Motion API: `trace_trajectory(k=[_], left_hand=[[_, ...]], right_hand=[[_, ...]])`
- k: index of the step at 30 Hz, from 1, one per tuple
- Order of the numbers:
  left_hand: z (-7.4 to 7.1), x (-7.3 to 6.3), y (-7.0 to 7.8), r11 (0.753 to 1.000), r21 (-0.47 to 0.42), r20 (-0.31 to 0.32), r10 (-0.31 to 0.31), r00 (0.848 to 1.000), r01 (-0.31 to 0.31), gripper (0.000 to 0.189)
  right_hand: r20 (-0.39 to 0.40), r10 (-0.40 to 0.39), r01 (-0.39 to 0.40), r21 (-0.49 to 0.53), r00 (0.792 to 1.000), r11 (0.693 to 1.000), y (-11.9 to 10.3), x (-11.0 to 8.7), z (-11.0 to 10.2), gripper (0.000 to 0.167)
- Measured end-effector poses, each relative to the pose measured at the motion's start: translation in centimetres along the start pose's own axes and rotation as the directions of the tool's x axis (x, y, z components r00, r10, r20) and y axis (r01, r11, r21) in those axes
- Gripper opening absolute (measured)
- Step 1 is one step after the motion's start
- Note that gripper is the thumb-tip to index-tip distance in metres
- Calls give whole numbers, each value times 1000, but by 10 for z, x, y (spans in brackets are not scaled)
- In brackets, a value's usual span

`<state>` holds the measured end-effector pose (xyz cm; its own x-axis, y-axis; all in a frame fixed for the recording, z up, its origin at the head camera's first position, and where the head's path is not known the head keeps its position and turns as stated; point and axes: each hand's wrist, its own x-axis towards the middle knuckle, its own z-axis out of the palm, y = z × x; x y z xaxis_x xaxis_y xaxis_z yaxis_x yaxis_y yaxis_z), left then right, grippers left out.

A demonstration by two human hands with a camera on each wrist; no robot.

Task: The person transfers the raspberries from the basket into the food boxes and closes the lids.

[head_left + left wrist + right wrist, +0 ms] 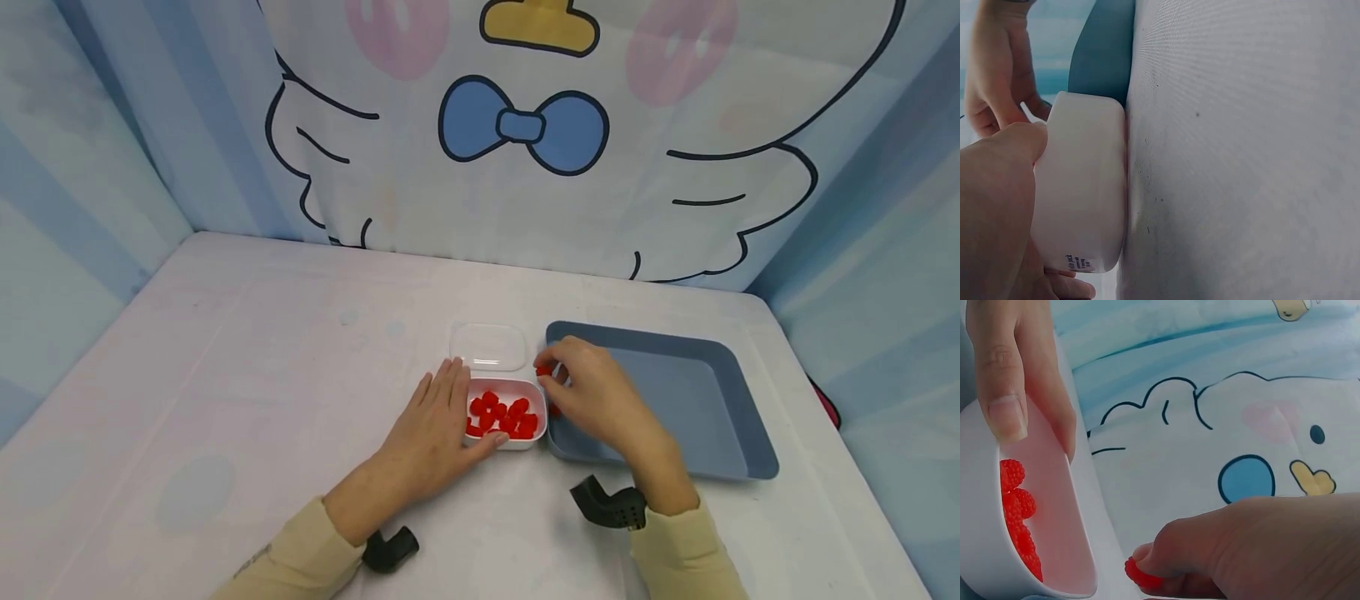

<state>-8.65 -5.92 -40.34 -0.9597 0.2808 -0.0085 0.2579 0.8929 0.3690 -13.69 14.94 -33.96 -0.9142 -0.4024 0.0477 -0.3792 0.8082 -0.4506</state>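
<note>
A small white box (517, 444) with a pinkish inside holds several red raspberries (489, 400). Across its left end lies my left hand (431, 437), fingers straight along the side and thumb on the near rim. In the left wrist view, that thumb (1022, 140) touches the top edge of the box (1085, 187). My right hand (600, 396) is just right of the box, over the tray's left edge, pinching one raspberry (1141, 575) between thumb and fingers. Another bit of red (555, 410) shows below that hand, mostly hidden.
The blue-grey tray (693, 400) stands directly right of the box. Behind the box lies a clear plastic lid (489, 347). A white cloth covers the table (262, 350), and a cartoon-printed curtain (525, 217) hangs at its back edge.
</note>
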Motion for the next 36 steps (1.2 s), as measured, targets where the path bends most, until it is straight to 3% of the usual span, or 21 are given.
trace_trajectory(k=[12, 20, 36], left_hand=[[0, 0, -1, 1000, 0, -3, 2, 1000, -2, 99], [0, 0, -1, 1000, 13, -13, 13, 1000, -13, 98], [-1, 0, -2, 1000, 8, 2, 15, 1000, -15, 98]], right_hand=[[12, -86, 86, 18, 996, 996, -12, -1, 3, 24], [24, -178, 177, 45, 984, 983, -13, 1, 6, 17], [48, -183, 180, 57, 982, 982, -15, 3, 12, 17]])
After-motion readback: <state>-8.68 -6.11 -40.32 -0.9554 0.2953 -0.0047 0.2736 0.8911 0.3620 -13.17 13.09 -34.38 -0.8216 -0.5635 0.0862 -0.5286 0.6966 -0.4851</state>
